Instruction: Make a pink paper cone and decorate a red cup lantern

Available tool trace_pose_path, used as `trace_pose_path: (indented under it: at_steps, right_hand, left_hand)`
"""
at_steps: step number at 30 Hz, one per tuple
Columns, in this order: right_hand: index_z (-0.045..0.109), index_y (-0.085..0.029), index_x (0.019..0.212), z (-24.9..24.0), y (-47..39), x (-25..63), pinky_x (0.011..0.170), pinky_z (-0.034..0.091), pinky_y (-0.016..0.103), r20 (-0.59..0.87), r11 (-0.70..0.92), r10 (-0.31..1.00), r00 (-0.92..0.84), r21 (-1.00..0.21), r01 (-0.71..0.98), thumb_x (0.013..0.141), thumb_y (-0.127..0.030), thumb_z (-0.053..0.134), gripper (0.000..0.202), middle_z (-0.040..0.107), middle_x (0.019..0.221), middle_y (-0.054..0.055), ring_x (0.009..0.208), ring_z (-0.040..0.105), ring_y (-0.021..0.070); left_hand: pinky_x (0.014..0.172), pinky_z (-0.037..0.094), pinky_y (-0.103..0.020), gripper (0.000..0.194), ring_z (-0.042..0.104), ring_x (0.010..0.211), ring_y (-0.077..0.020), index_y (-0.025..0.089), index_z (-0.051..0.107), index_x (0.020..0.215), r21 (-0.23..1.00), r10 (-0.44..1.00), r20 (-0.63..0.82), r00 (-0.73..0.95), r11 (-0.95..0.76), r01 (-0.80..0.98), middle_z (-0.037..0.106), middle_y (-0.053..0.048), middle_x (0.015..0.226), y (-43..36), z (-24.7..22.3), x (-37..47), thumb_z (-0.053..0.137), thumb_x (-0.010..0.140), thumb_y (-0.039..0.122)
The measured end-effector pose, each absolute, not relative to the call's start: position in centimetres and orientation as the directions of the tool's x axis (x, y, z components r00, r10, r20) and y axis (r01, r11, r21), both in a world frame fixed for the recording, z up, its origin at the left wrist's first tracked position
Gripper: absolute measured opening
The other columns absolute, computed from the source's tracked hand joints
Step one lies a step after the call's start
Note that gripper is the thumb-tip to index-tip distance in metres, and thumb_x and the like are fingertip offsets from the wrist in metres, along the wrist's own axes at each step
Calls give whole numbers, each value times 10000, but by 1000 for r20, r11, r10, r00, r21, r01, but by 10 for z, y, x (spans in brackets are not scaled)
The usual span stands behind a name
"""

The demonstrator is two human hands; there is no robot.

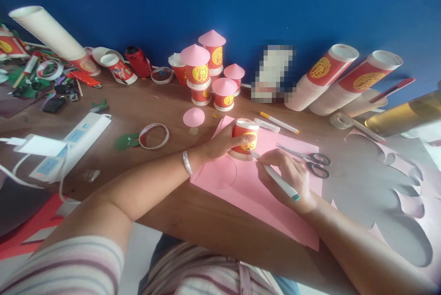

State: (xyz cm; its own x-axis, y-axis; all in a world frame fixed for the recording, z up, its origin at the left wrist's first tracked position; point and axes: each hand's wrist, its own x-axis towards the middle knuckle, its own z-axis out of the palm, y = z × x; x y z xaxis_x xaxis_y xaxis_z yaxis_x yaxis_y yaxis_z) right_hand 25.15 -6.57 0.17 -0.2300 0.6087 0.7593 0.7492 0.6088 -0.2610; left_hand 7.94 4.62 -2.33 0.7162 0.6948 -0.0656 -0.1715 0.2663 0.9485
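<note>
My left hand (220, 144) is wrapped round a red paper cup (248, 131) with a gold print, which stands on pink paper (255, 198). A white marker (280, 181) with a green end is gripped in my right hand (289, 175). Its tip is close to the base of the cup; whether it touches the paper I cannot tell. A faint round outline shows on the sheet left of the cup. Dark-handled scissors (315, 161) lie on the paper beside my right hand. Behind the cup are a glue stick (267, 125) and an orange-and-white pen (279, 122).
Several red cups with pink cone tops (195, 56) stand near the blue wall. Stacked paper cups (324, 74) lean at the right, beside a tape roll (342, 120). Cut pink scraps (413, 203) lie far right. A power strip (70, 148) and a cup-rim ring (154, 136) are on the left.
</note>
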Motion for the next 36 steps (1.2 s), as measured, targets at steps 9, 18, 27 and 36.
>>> trace_pose_path:
  at_steps: [9,18,27,36]
  right_hand:
    - [562,-209,929,5,-67,250,535,496,198,750,604,618,-235,-261,753,864,-10,611,214,651,713,-32,589,646,98]
    - [562,-226,907,9,-69,248,514,494,209,737,597,635,-232,-277,753,862,-4,598,229,648,696,-42,576,641,103]
    - [545,-209,935,8,-71,249,530,492,212,717,599,653,-245,-291,746,884,-18,584,201,651,728,-25,599,641,102]
    - [564,-223,919,6,-68,251,530,492,214,735,589,640,-224,-283,757,873,-16,597,214,645,709,-37,596,642,102]
  left_hand:
    - [783,545,-283,491,654,912,-155,207,585,1197,937,700,-69,711,290,-194,643,-41,1005,47,-25,81,801,819,434]
    - [762,534,-271,508,619,870,-136,194,572,1183,926,703,-98,705,323,-194,609,-28,990,46,-21,82,810,803,433]
    - [749,544,-277,492,609,854,-136,186,567,1169,933,698,-90,711,309,-185,601,-32,979,46,-20,82,801,808,425]
    - [730,556,-265,471,626,864,-133,185,558,1164,923,689,-103,717,336,-190,601,-31,986,45,-18,81,796,821,404]
